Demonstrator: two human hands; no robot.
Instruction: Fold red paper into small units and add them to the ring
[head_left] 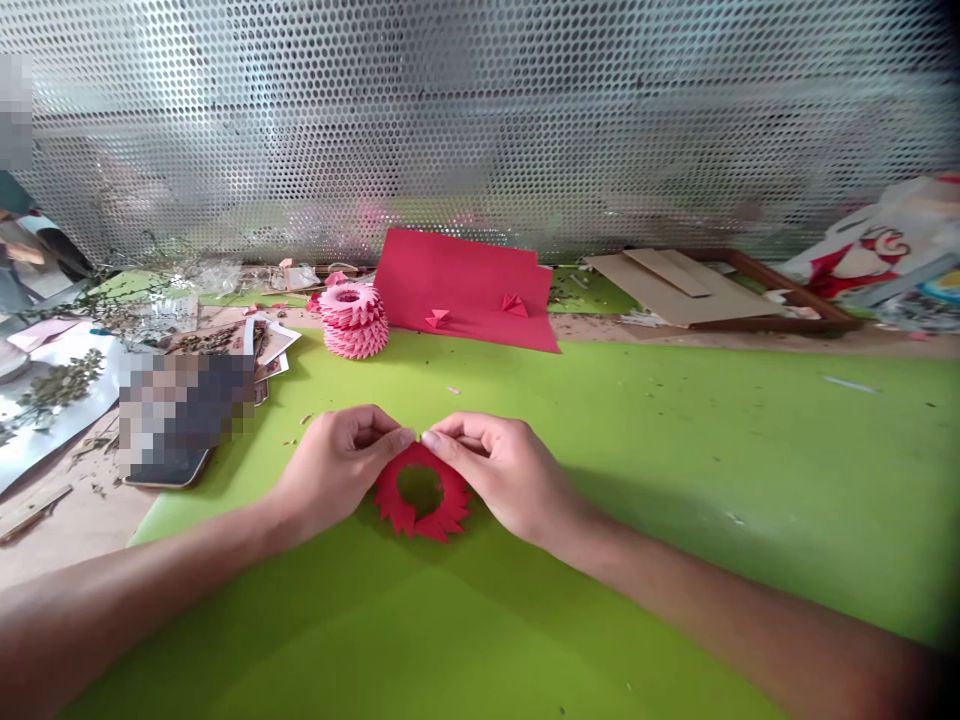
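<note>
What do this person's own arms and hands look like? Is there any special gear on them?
No gear shows: the left hand and right hand wear no gloves, and there are no watches or bracelets. The left forearm and right forearm show no sleeves, cables or markings. Some fingers are partly hidden.
</note>
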